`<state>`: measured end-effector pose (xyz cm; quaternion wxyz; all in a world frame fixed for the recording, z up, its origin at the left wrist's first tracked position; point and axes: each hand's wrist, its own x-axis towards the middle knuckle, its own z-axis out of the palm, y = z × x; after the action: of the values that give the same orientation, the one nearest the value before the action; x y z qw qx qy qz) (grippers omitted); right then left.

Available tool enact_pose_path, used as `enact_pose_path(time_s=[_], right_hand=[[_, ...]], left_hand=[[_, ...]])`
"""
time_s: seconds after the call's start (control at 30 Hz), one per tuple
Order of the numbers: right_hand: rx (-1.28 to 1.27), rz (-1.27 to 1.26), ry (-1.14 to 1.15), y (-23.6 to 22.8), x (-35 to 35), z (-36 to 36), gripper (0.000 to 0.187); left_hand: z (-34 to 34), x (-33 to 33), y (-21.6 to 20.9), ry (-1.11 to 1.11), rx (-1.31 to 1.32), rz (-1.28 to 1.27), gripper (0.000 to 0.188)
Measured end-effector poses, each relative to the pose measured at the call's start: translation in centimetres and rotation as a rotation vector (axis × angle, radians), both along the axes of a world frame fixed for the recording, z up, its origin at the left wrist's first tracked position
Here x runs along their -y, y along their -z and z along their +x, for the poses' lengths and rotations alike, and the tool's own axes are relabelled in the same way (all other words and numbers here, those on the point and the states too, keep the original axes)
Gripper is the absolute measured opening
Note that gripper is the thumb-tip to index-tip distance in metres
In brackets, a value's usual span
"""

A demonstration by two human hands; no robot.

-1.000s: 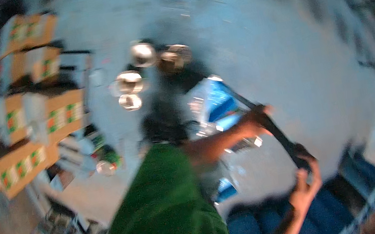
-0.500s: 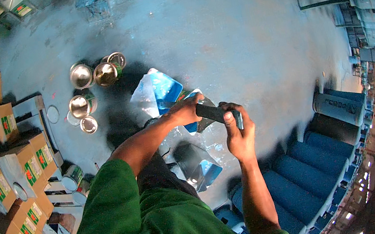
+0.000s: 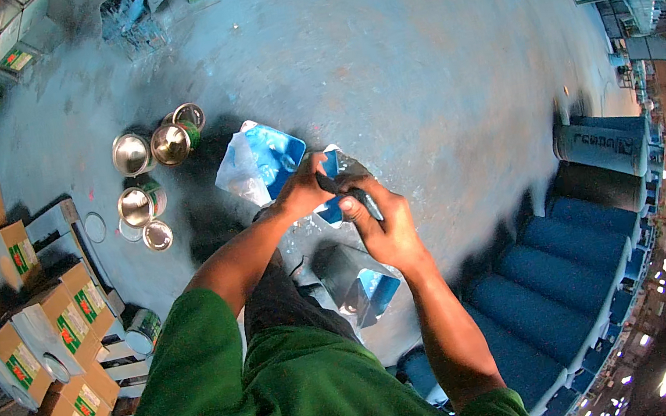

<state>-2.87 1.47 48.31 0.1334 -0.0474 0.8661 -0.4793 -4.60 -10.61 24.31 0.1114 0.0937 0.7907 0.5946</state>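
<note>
Both my hands meet in front of me around a dark bar-shaped thing (image 3: 367, 202), whose exact kind I cannot make out. My left hand (image 3: 307, 187) grips its far left end. On the near right end, my right hand (image 3: 387, 221) has its fingers closed, with the thumb laid along the side. Just beyond my left hand stands a blue-coated container (image 3: 276, 148) with whitish plastic sheeting (image 3: 240, 169) over its left side. A smaller blue-and-white thing lies below my hands, partly hidden by them. Nearer my legs is a grey and blue open container (image 3: 355, 280).
Several shiny round tins (image 3: 132, 154) stand on the floor to the left. Cardboard boxes (image 3: 60, 318) with green labels are stacked on pallets at the left edge. To the right lies a row of large blue drums (image 3: 543, 287). A paint-stained blue object (image 3: 130, 16) sits far off.
Both hands have moved slightly left and closer together. The dark bar has turned and now shows less of its broad face. The whole view has shifted a little.
</note>
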Motion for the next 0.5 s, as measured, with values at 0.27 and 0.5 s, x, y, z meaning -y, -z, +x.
enact_pose_path(time_s=[0.27,0.5], right_hand=[[0.047,-0.155,0.401,-0.2,-3.6,1.1,0.024],[-0.112,-0.157,0.444,-7.5,-8.3,6.2,0.025]], left_hand=[[-2.6,-1.2,-1.5,0.302,0.055,-0.219,0.074],[-2.0,-3.1,-5.9,0.234,-0.218,-0.094,0.038]])
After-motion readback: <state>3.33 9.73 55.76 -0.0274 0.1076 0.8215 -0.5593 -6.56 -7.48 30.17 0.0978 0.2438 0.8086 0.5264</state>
